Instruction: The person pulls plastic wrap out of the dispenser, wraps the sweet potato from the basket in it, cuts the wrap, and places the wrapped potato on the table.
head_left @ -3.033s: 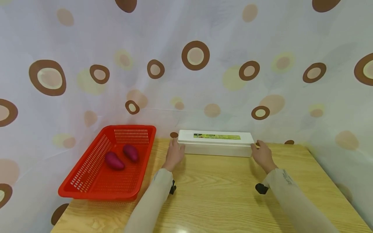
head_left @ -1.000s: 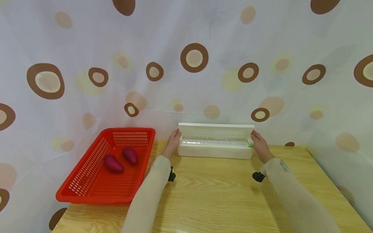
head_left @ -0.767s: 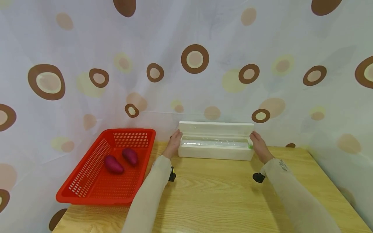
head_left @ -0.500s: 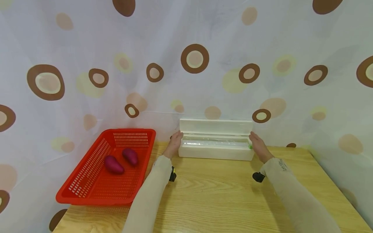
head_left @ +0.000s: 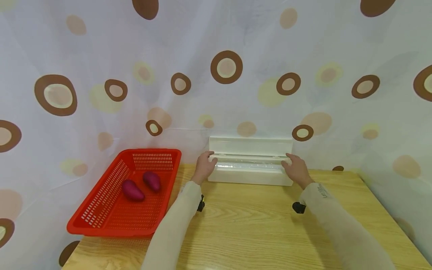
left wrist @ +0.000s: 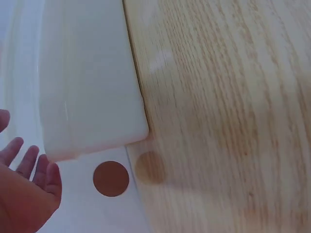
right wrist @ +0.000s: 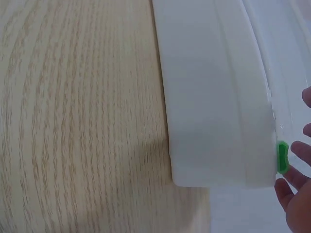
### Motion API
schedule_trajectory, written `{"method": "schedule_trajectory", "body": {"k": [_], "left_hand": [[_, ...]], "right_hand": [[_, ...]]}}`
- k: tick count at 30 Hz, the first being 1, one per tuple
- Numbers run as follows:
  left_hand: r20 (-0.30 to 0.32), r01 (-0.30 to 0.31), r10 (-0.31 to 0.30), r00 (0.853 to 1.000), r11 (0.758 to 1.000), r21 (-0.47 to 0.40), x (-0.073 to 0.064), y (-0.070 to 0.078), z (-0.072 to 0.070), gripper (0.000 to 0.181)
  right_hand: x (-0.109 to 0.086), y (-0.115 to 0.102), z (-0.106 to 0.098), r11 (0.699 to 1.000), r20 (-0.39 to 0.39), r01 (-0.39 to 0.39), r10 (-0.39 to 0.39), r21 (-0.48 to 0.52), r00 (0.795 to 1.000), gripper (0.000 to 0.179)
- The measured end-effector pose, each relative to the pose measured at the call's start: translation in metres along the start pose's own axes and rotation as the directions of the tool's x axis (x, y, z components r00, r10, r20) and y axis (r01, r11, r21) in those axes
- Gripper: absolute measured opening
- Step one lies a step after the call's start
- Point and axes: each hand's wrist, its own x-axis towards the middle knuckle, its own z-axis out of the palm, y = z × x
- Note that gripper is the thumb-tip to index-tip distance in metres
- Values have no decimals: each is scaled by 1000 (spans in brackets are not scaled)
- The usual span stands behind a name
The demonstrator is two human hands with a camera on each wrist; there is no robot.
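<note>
White box (head_left: 249, 177), long and narrow with plain, faintly glossy walls, lies lengthwise along the far edge of the tabletop (head_left: 243, 221), near that edge's middle. Its lid (head_left: 251, 145) stands tipped back, close to the patterned cloth (head_left: 249, 93) behind. Inside, a roll of clear film (head_left: 249, 166) runs along the box and catches bright highlights; a green piece (right wrist: 282, 158) shows at the right end.

The left hand (head_left: 204, 167) is at the box's left end, the right hand (head_left: 297, 171) at its right end. Fingers and thumbs of both are apart, clamped on nothing; I cannot tell whether any fingertip touches the box.

At the tabletop's left edge sits a red basket (head_left: 111, 231) with slotted walls. Two purple oblong things (head_left: 132, 190) lie near each other on its floor.
</note>
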Motion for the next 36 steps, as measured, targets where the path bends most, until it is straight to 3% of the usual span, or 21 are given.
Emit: {"method": "schedule_trajectory", "body": {"k": [3, 7, 10, 17, 21, 24, 31, 36], "left_hand": [[38, -46, 41, 998, 989, 143, 0, 6, 4, 40], [123, -106, 67, 990, 932, 346, 2, 11, 9, 44], [161, -129, 60, 985, 879, 459, 3, 12, 11, 45], [193, -105, -9, 981, 815, 570, 4, 16, 16, 44], [184, -123, 8, 983, 772, 623, 5, 19, 19, 39], [167, -119, 15, 986, 767, 631, 4, 18, 22, 35], [95, -104, 59, 994, 793, 600, 2, 18, 24, 21], [71, -128, 107, 992, 796, 592, 2, 19, 24, 18]], "right_hand": [[2, -7, 6, 980, -35, 91, -99, -177, 994, 52], [6, -11, 14, 938, -6, 132, -142, -320, 990, 47], [10, -11, 18, 936, 26, 110, -107, -335, 994, 45], [14, -10, 19, 959, 24, 39, -34, -282, 999, 41], [14, -11, 18, 958, 2, 34, -35, -285, 999, 33], [13, -11, 19, 957, -14, 38, -43, -286, 999, 28], [12, -7, 21, 963, -56, 56, -73, -262, 996, 25], [10, -5, 19, 961, -101, 155, -182, -227, 978, 22]]}}
